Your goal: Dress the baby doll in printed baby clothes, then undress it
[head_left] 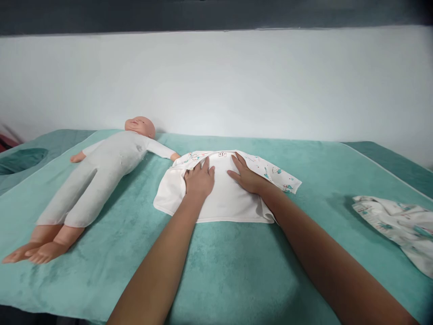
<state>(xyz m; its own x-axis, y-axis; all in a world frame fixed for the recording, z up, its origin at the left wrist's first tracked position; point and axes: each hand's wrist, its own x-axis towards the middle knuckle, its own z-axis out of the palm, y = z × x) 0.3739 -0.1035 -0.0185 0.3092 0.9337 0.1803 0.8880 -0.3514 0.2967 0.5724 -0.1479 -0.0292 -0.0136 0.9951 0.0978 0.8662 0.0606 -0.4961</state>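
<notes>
Both hands palm down on cloth, fingers extended, nothing pinched that I can see. Left hand (200, 179) lies open near the inner edge of a turned-back flap; whether its fingertips tuck under that edge, I cannot tell. Right hand (248, 176) lies open too, thumb and fingers apart, reaching toward the neckline.

Under them: small white shirt (233, 207), mid-bed, pale inside facing up, label (222, 154) at the far neck edge. Printed sleeve (287, 183) slants out past my right forearm. Small fold in the cloth beside that forearm.

My reading of the step: spreading and smoothing the shirt flat. Looks well along; hem lies fairly straight, sides less settled. Next move seems to call for light, flat pressure outward from the middle, opening both front flaps without dragging the neck out of line.

Further out: doll (108, 153) on its back to my left, arms out, the nearer hand right at the shirt's edge; touching or not, unclear. A second printed garment (392, 221) well apart to my right, bunched. Green cover (219, 271) beneath everything; pale wall (216, 81) behind.
</notes>
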